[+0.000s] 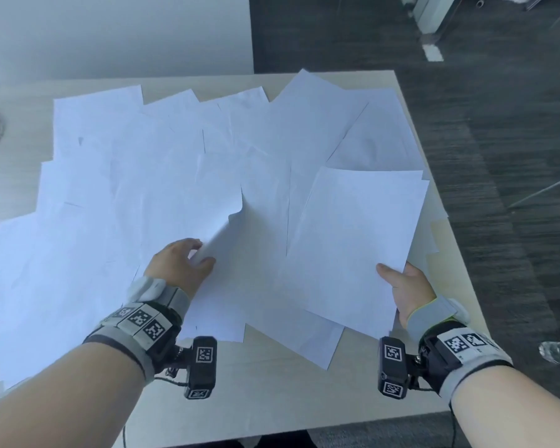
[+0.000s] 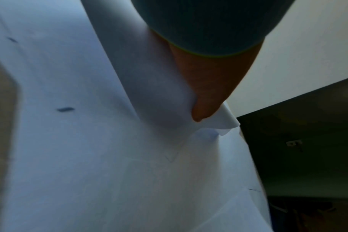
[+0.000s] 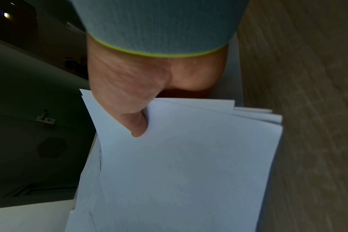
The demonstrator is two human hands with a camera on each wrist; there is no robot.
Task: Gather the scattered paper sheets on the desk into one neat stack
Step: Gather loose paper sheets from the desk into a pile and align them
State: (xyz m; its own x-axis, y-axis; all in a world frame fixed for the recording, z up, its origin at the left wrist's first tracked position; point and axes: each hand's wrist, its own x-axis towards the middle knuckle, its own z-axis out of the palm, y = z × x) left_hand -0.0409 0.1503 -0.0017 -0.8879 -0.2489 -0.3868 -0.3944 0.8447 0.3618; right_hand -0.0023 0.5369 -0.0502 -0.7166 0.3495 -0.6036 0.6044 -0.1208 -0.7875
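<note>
Early stage: right hand (image 1: 408,291) clamps small stack (image 1: 353,247), left hand (image 1: 178,265) pinches loose sheet (image 1: 222,234) (most sheets (image 1: 136,163) unsorted).

Matt white paper sheets (image 1: 181,163), pale wood-grain desk (image 1: 265,392)

Head view bright, bluish cast, paper (image 1: 181,163) nearly blown out w/ faint shadows; edges bend. Both wrist views dim, soft, motion-blurred, corners v. dark.

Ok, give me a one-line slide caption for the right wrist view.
Right hand pinching a small stack of white sheets by its corner, edges not yet squared.
</note>
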